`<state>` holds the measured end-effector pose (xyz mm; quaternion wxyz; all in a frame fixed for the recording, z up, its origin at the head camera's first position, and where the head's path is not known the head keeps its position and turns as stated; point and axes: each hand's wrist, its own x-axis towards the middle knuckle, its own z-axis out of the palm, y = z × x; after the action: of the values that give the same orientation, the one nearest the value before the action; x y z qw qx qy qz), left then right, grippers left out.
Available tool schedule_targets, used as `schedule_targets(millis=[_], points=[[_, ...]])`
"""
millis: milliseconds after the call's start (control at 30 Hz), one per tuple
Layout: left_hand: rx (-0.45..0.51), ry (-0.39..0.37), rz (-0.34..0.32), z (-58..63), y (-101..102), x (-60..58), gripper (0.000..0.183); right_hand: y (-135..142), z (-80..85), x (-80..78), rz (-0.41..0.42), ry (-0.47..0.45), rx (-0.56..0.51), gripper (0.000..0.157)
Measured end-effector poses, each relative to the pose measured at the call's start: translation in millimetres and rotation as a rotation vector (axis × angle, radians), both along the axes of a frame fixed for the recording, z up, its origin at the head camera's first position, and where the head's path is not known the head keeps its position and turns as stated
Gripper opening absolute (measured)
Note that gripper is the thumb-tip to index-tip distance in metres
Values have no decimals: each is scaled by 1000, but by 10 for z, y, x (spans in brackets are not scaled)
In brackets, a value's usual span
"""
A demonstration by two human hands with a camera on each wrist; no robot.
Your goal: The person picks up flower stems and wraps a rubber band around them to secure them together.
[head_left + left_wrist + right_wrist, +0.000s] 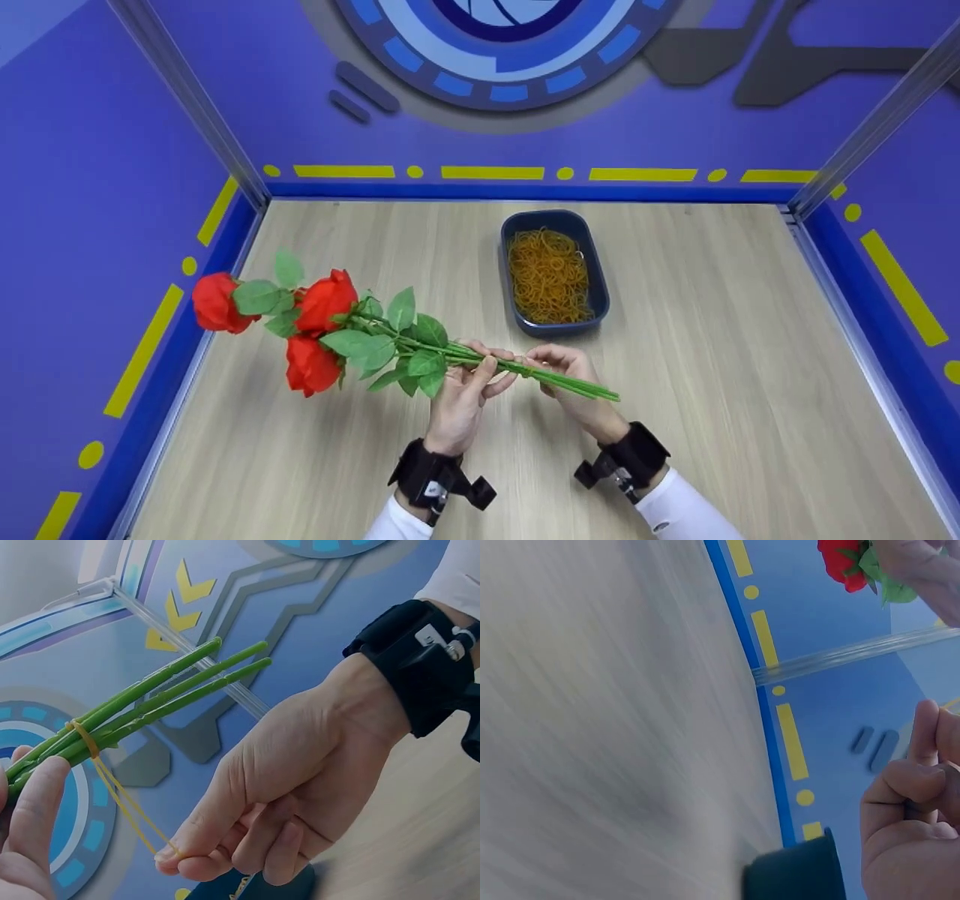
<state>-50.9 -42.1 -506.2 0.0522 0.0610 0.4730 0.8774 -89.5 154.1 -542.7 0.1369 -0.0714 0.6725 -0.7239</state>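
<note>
Three red roses (328, 301) with green leaves lie across the head view, blooms to the left. My left hand (456, 401) holds their green stems (581, 386) between thumb and fingers. Around the stems, in the left wrist view, runs a yellow rubber band (84, 738), its loop pulled out taut. My right hand (281, 776) pinches the end of that loop between thumb and index finger, just off the stems, its other fingers curled in. The stem ends point right, past the band.
Beyond the hands, a dark blue rectangular container (556, 328) stands on the wooden table (720, 360), holding a heap of rubber bands (550, 277). Blue-purple panels (465, 142) with yellow markings wall the table at the back and both sides.
</note>
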Motion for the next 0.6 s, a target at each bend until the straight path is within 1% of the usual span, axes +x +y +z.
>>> schedule_targets(millis=[100, 167, 233, 300, 367, 500, 600], points=[[4, 2, 21, -16, -12, -5, 10, -62, -25, 95, -22, -17, 27, 14], [6, 9, 36, -23, -24, -12, 10, -100, -46, 161, -44, -59, 50, 18], [6, 16, 48, -31, -33, -22, 10, -135, -65, 223, -58, -96, 48, 24], [-2, 17, 59, -42, -40, -33, 9, -160, -76, 282, -63, -128, 37, 26], [-18, 14, 74, -51, -46, -44, 8, -184, -83, 331, -62, -124, 16, 25], [-39, -2, 115, -70, -51, -60, 9, -212, -76, 413, -58, -75, -22, 26], [-46, -20, 148, -79, -47, -68, 8, -224, -52, 465, -59, -54, -70, 27]])
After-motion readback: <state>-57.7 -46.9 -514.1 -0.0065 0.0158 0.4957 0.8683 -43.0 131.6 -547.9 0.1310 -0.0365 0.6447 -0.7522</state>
